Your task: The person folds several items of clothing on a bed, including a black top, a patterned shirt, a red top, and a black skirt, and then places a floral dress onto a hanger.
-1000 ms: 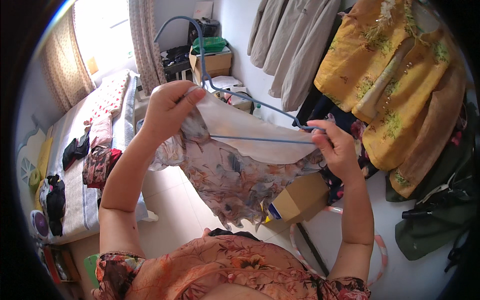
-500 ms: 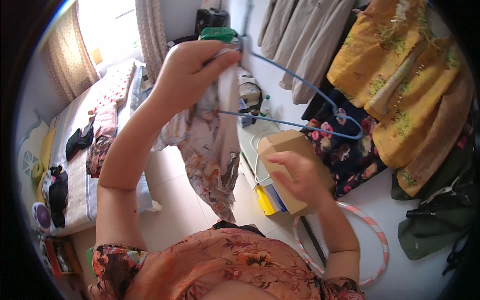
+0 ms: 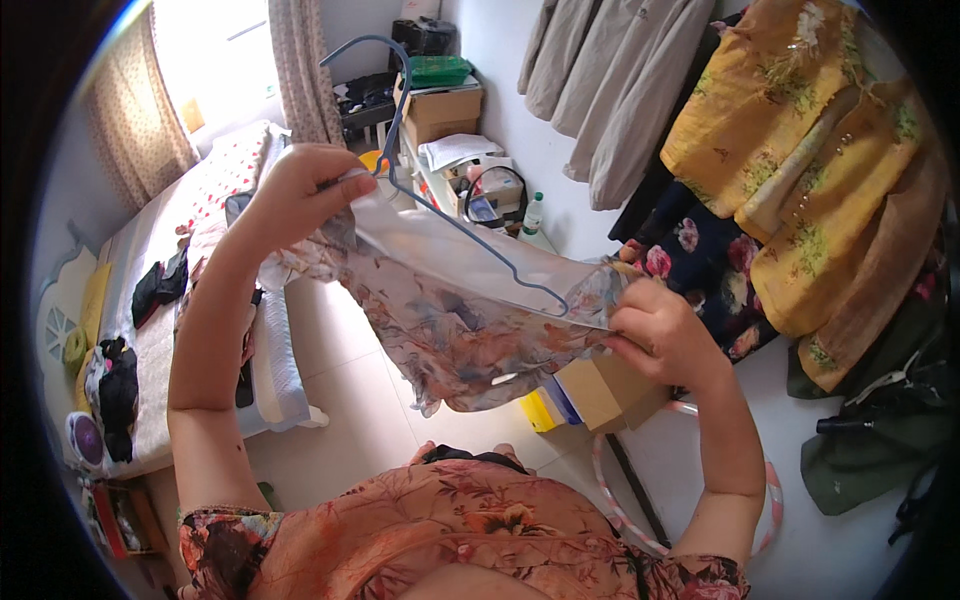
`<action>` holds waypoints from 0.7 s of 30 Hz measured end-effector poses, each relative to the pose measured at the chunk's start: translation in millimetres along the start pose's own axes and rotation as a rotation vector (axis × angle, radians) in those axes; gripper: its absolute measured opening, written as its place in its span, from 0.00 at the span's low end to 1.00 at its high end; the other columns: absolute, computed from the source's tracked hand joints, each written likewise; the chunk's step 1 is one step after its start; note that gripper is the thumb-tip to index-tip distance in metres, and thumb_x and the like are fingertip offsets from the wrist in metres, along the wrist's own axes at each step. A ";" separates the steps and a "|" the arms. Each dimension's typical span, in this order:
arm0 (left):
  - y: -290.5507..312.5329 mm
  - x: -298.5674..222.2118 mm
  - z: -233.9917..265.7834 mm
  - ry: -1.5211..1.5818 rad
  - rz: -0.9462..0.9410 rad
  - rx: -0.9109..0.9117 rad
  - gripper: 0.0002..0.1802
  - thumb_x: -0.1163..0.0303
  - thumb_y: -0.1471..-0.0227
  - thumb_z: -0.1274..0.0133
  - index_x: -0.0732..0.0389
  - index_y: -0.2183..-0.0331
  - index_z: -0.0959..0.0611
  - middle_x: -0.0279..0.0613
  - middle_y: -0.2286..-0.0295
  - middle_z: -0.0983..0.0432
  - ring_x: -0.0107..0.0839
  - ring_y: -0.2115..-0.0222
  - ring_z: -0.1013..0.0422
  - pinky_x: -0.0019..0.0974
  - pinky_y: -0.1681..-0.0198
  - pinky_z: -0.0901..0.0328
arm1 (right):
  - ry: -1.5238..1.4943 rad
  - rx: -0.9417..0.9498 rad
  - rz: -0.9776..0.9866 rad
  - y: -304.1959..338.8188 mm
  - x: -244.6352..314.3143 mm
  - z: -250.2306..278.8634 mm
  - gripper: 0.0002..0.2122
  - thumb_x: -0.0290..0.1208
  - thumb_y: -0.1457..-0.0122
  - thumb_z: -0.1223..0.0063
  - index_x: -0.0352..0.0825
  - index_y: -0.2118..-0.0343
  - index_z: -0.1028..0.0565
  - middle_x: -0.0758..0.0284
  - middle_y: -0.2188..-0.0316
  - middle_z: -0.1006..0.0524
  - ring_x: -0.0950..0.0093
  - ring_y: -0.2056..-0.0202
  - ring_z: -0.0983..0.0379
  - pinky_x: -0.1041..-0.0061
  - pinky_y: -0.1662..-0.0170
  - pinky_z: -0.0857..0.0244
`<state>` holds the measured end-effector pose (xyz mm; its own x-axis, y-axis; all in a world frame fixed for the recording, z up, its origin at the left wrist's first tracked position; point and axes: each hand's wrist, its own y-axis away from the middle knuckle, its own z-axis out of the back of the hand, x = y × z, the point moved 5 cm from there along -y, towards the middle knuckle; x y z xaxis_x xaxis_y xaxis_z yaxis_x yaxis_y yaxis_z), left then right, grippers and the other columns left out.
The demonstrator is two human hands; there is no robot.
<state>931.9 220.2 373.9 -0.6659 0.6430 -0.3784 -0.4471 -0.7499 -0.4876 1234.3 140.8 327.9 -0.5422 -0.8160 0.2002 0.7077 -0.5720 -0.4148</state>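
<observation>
A thin floral garment (image 3: pixel 470 345) with a pale lining hangs stretched between my two hands. My left hand (image 3: pixel 305 195) is closed on its upper left edge, right beside the neck of a blue clothes hanger (image 3: pixel 455 222). The hanger's hook rises above that hand and curves to the left. One arm of the hanger slopes down to the right, its tip lying inside the garment's opening. My right hand (image 3: pixel 660 330) pinches the garment's right edge just beyond that tip. Cloth and fingers hide the hanger's other arm.
At the left stands a bed (image 3: pixel 205 340) with clothes on it. Yellow (image 3: pixel 800 160) and beige garments hang along the right wall. Below my right hand are a cardboard box (image 3: pixel 605 395) and a pink-and-white hoop (image 3: pixel 625 515). A bottle (image 3: pixel 533 214) stands by the wall.
My right hand has moved up and taken hold of the garment's right edge, spreading it sideways. My left hand has come lower and left, and the hanger's right arm now lies within the garment.
</observation>
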 end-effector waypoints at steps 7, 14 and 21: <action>-3.7 -39.8 -51.6 -0.221 -0.100 0.029 0.15 0.59 0.55 0.53 0.61 0.82 0.27 0.40 0.84 0.33 0.39 0.80 0.34 0.37 0.77 0.40 | 0.082 0.062 0.113 -52.6 32.2 11.5 0.06 0.26 0.59 0.48 0.32 0.80 0.33 0.64 0.80 0.37 0.66 0.74 0.37 0.70 0.72 0.41; -6.3 -15.1 -34.0 -0.356 0.013 -0.330 0.17 0.59 0.55 0.54 0.63 0.83 0.28 0.42 0.84 0.33 0.37 0.81 0.34 0.37 0.78 0.41 | -0.195 -0.256 0.080 -53.3 53.7 39.5 0.15 0.25 0.59 0.46 0.38 0.64 0.29 0.63 0.62 0.31 0.69 0.61 0.34 0.76 0.63 0.37; -7.3 -20.6 -12.7 0.177 0.027 -0.461 0.12 0.67 0.53 0.51 0.67 0.76 0.25 0.36 0.83 0.34 0.21 0.80 0.39 0.25 0.76 0.43 | 0.289 -0.259 -0.135 -66.3 -12.1 35.5 0.14 0.33 0.52 0.52 0.34 0.63 0.32 0.63 0.69 0.31 0.64 0.64 0.36 0.69 0.60 0.42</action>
<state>956.4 214.3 375.2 -0.5445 0.6705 -0.5039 -0.0935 -0.6456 -0.7580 1210.0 185.6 384.5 -0.7539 -0.6565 0.0257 0.5036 -0.6025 -0.6192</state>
